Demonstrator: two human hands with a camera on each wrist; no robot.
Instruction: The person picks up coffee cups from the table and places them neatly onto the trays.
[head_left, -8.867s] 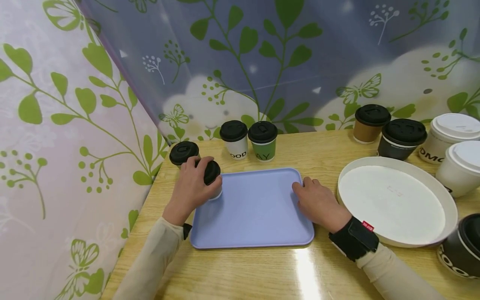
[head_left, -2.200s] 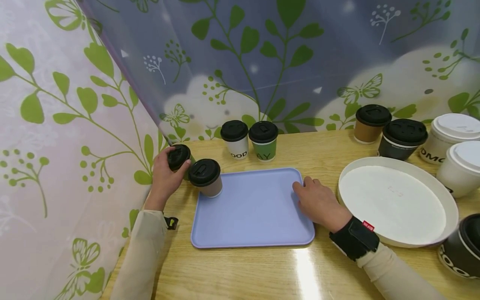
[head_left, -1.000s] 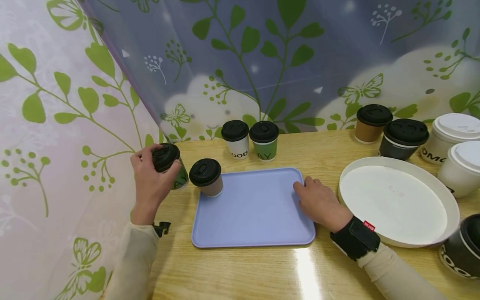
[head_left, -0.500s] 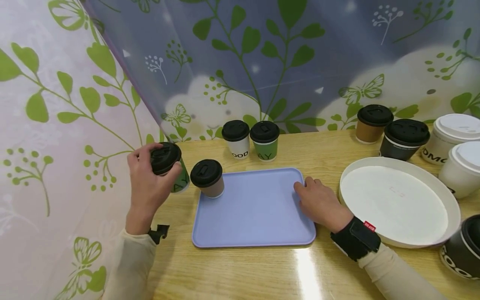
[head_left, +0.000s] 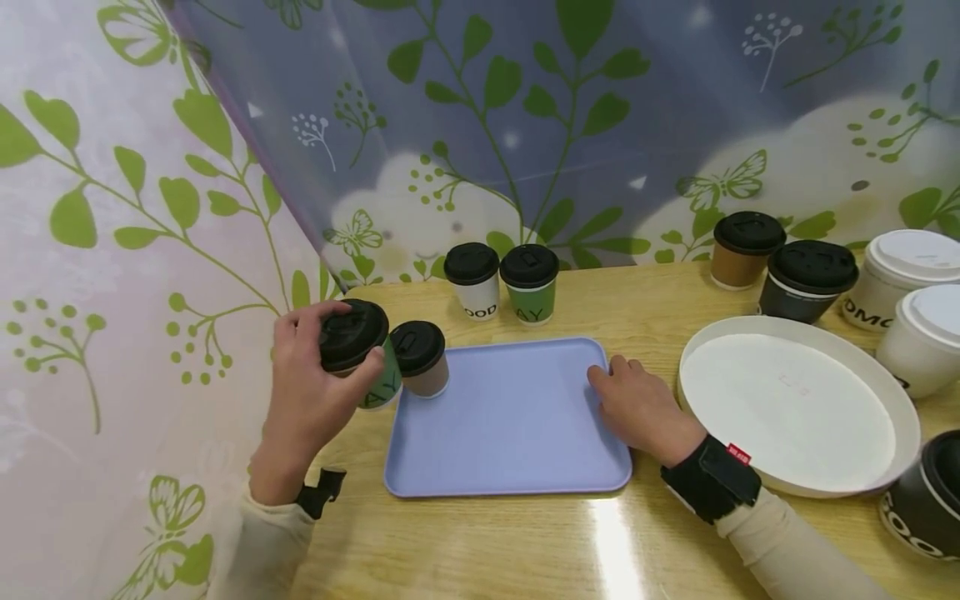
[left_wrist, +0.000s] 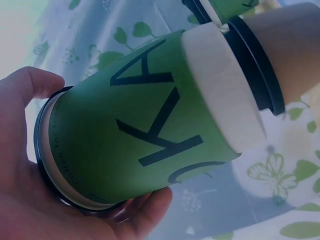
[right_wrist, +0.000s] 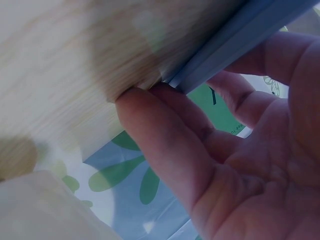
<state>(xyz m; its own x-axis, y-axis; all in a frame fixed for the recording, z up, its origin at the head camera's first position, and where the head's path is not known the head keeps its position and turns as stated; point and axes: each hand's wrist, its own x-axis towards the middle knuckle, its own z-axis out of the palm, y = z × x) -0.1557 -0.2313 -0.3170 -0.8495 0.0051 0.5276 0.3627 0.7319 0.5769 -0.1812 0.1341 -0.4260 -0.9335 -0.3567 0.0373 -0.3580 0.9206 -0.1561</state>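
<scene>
My left hand (head_left: 307, 387) grips a green paper coffee cup (head_left: 382, 379) by its black lid, thumb on one side and fingers on the other. In the left wrist view large dark letters run across the cup's green sleeve (left_wrist: 135, 120). Right beside it, a brown coffee cup (head_left: 427, 379) with a black lid stands on the far left corner of the lilac tray (head_left: 510, 425). My right hand (head_left: 641, 408) holds the tray's right rim; in the right wrist view curled fingers (right_wrist: 160, 135) meet the tray edge (right_wrist: 235, 50).
Behind the tray stand a white cup (head_left: 476, 296) and another green cup (head_left: 531, 296), both black-lidded. To the right lies a round white tray (head_left: 787, 408), with several lidded cups around it, including a black one (head_left: 930, 500). A patterned cloth wall (head_left: 480, 125) borders the table.
The brown cup was set on the tray's corner and released. My left hand then took the green cup from the table, lifted it leftward, and now brings it right and nearer. Right hand unmoved.
</scene>
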